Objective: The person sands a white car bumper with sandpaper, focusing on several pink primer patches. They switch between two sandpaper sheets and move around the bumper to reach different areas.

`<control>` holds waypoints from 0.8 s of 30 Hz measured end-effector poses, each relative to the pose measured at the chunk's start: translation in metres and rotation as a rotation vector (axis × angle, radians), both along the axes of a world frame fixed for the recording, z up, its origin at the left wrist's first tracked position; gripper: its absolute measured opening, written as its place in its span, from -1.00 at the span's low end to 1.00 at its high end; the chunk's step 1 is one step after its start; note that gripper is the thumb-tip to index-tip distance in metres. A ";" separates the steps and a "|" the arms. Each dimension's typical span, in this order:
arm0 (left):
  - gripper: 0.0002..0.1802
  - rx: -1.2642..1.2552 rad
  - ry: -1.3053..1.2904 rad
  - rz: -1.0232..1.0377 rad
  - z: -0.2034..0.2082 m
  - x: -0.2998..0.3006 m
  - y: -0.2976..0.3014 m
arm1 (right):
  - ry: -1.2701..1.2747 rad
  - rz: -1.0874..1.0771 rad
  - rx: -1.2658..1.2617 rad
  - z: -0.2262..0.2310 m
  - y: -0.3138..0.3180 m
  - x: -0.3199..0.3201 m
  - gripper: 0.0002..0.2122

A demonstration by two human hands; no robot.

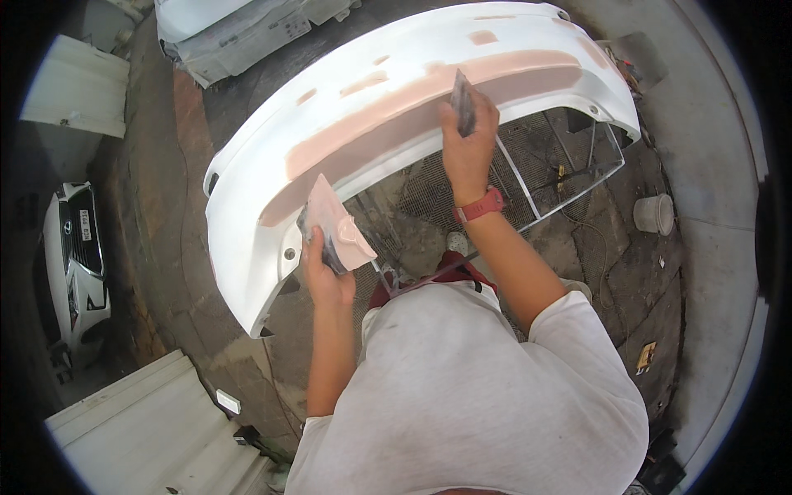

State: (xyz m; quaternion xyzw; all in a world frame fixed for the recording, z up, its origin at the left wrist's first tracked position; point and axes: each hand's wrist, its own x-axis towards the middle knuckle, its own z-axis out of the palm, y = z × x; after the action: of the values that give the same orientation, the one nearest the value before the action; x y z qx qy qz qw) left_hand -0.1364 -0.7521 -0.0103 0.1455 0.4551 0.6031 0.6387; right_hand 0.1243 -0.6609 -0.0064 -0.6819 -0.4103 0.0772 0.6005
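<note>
A white car bumper [256, 153] lies across a metal stand, its face marked by a long pink band of body filler [371, 136] and several small pink patches. Low on the left, my left hand [327, 276] grips a flat filler board [320, 216] smeared with pink filler, a thick lump of it on the right side. My right hand [470, 161], with a red watch on the wrist, pinches a grey filler spreader [462, 103]. The spreader's tip overlaps the filler band; whether it touches the surface I cannot tell.
The stand's metal frame [516, 177] reaches toward my legs. A white bucket [654, 214] stands at right beside a grey wall [726, 165]. Behind the bumper is a partly covered white panel [247, 37]. A white car [78, 256] sits far left.
</note>
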 end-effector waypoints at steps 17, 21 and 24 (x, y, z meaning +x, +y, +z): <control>-0.49 -0.010 -0.021 0.037 -0.005 -0.013 -0.008 | -0.494 0.204 -0.183 -0.051 -0.032 -0.064 -0.52; -0.49 -0.011 -0.001 0.087 -0.003 -0.013 0.002 | -0.477 0.378 -0.277 -0.013 -0.055 -0.054 -0.51; -0.49 0.035 0.074 0.121 0.009 -0.003 0.012 | -0.138 0.732 -0.153 0.013 -0.085 -0.052 -0.51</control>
State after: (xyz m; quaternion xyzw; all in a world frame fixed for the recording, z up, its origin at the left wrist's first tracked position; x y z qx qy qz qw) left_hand -0.1392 -0.7399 -0.0016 0.1508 0.4759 0.6427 0.5811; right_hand 0.0725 -0.7462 0.0067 -0.5365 -0.6595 0.2708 0.4515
